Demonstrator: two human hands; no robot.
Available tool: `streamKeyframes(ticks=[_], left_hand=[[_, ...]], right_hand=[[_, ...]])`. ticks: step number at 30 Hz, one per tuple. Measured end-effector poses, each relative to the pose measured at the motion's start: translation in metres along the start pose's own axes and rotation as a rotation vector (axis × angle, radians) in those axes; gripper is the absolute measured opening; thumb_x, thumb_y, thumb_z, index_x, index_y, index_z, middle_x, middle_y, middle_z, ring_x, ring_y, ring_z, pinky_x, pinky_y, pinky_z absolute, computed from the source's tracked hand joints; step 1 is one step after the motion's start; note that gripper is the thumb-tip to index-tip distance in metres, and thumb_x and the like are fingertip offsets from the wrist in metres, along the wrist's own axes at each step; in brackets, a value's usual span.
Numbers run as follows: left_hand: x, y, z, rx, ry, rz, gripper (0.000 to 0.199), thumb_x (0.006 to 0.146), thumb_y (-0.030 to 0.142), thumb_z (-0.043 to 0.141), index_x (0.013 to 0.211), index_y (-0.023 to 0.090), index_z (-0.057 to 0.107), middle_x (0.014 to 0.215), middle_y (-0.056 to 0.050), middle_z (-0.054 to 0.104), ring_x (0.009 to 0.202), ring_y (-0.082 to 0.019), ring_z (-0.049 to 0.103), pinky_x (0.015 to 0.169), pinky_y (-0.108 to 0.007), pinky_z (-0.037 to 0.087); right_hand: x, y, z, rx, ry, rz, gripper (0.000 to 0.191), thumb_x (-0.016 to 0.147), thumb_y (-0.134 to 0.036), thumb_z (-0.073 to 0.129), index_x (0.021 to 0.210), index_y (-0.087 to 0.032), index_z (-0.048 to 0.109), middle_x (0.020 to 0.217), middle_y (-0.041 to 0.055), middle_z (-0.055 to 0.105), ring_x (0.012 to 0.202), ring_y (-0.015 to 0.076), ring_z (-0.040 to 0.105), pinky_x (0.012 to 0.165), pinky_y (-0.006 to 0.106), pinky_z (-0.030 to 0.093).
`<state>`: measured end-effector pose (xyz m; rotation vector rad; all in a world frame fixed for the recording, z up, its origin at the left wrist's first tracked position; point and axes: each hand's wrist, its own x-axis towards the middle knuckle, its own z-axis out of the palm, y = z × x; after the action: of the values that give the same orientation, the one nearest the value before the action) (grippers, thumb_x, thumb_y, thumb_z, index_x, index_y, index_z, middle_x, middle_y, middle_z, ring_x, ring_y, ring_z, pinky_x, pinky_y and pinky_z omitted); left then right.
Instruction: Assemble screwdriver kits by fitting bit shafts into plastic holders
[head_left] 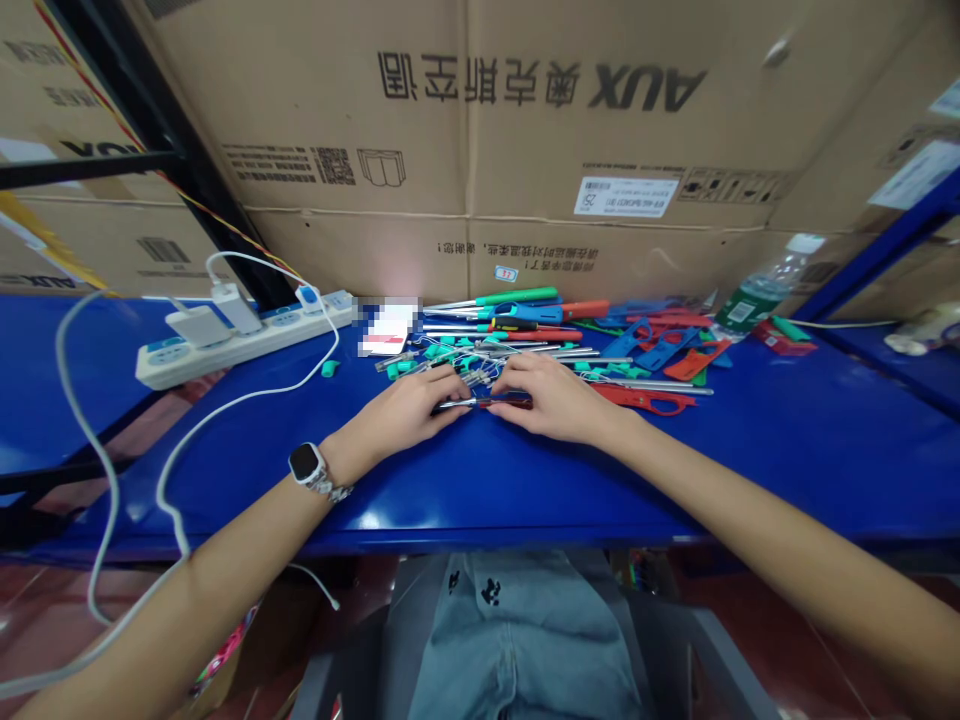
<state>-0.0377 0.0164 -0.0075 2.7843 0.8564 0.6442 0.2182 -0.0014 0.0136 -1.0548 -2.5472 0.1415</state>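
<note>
My left hand (412,408) pinches the metal rod end of a lighter-like tool (484,402) just above the blue tabletop. My right hand (551,398) is closed on its dark red handle, which the fingers partly cover. Right behind both hands lies a pile of metal rods (540,350), small green plastic parts (442,348) and thin wires. A long green-handled tool (517,297) is at the back of the pile. Red handle shells (652,400) and blue handle shells (667,348) lie to the right of my right hand.
A white power strip (247,345) with chargers and cables is on the left. A plastic bottle (757,295) stands tilted at the back right, by a small red box (784,338). A large cardboard box (465,130) rises behind the blue table (525,490).
</note>
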Motion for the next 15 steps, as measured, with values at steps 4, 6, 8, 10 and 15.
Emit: streamKeyframes(ticks=[4,6,8,10,15], left_hand=[[-0.001,0.001,0.002,0.002,0.048,0.027,0.012,0.106,0.026,0.053,0.105,0.019,0.063,0.105,-0.007,0.066,0.092,-0.020,0.067,0.080,-0.034,0.056],[-0.002,0.002,0.003,-0.002,0.057,0.039,0.012,0.106,0.025,0.052,0.106,0.019,0.062,0.106,-0.007,0.065,0.093,-0.020,0.068,0.081,-0.034,0.056],[-0.002,0.003,0.003,-0.001,0.050,0.038,0.013,0.107,0.026,0.051,0.107,0.019,0.062,0.107,-0.007,0.065,0.093,-0.020,0.068,0.081,-0.034,0.057],[-0.003,0.004,0.003,0.018,0.027,0.039,0.017,0.108,0.028,0.049,0.111,0.019,0.063,0.108,-0.007,0.065,0.094,-0.021,0.068,0.081,-0.035,0.057],[-0.003,0.004,0.003,0.037,-0.005,0.053,0.026,0.110,0.030,0.044,0.120,0.020,0.066,0.110,-0.008,0.066,0.097,-0.022,0.069,0.084,-0.037,0.058]], right_hand=[[0.010,0.003,0.008,0.063,-0.015,-0.015,0.006,0.095,-0.026,0.075,0.094,-0.020,0.075,0.094,0.0048,0.070,0.094,0.0212,0.063,0.087,0.039,0.046],[0.010,0.004,0.011,0.096,0.002,-0.016,0.004,0.093,-0.024,0.076,0.092,-0.020,0.074,0.094,0.0039,0.070,0.095,0.0205,0.063,0.088,0.038,0.046],[0.008,0.004,0.013,0.124,0.021,0.000,0.003,0.092,-0.022,0.076,0.091,-0.020,0.073,0.093,0.0034,0.070,0.094,0.0204,0.062,0.088,0.038,0.046],[0.005,0.003,0.014,0.152,0.029,0.020,0.004,0.092,-0.021,0.076,0.090,-0.020,0.073,0.092,0.0036,0.069,0.094,0.0204,0.061,0.087,0.038,0.047],[-0.002,0.002,0.015,0.204,0.051,0.024,0.005,0.092,-0.016,0.070,0.091,-0.020,0.073,0.094,0.0050,0.070,0.093,0.0208,0.062,0.084,0.038,0.048]])
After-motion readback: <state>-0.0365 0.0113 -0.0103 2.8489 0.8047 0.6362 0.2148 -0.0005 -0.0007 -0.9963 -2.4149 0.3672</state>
